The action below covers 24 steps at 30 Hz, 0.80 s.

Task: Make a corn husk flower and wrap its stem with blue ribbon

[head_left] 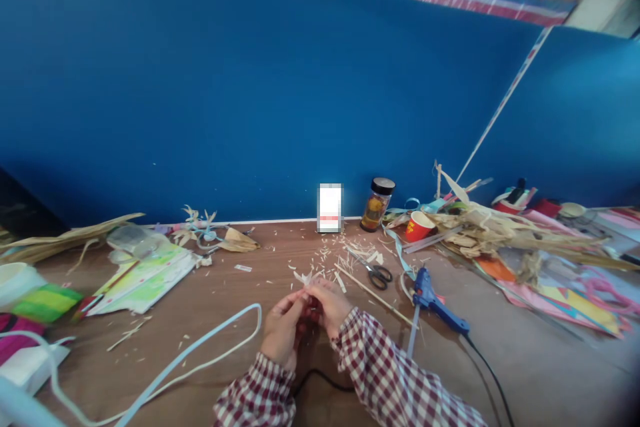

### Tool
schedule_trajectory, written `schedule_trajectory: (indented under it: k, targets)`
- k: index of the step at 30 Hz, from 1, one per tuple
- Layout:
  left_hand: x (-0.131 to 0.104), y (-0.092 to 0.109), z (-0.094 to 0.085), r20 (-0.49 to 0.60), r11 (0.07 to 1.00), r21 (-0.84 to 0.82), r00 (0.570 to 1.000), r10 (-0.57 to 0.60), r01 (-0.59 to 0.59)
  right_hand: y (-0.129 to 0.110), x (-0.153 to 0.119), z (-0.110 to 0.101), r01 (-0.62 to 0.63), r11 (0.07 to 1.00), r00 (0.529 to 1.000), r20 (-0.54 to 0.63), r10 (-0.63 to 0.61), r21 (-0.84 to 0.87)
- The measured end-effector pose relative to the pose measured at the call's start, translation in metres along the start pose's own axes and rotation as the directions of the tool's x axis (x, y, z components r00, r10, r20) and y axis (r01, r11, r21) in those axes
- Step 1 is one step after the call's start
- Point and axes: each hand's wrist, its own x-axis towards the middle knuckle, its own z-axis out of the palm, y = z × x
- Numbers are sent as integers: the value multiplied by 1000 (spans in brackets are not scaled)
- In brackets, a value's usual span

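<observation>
Left hand (284, 328) and right hand (327, 303) close together, fingertips pinching small pale piece (304, 278). Piece is left of blue glue gun (434, 300); black-handled scissors (379, 275) lie near glue gun, upper left.

This looks like a craft workspace, perhaps a small workshop — the brown counter (210, 300) is strewn with making supplies. A blue glue gun (440, 301) and black-handled scissors (379, 276) lie among pale shavings (327, 255), with dried husks (505, 230) heaped at the right near coloured paper (580, 307) and a red paper cup (419, 227). A plain blue partition (300, 93) rises behind — more like a booth or shared work station than a room at home.
</observation>
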Motion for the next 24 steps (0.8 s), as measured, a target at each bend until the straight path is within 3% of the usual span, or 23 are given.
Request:
schedule_trajectory:
  k: [17, 24]
  targets:
    - [2, 0, 0, -32, 1000, -10, 999, 10, -10, 2, 2, -3, -22, 1000, 999, 42, 23, -3]
    - [3, 3, -1, -50, 1000, -3, 999, -4, 4, -1, 0, -4, -11, 997, 1000, -6, 10, -73]
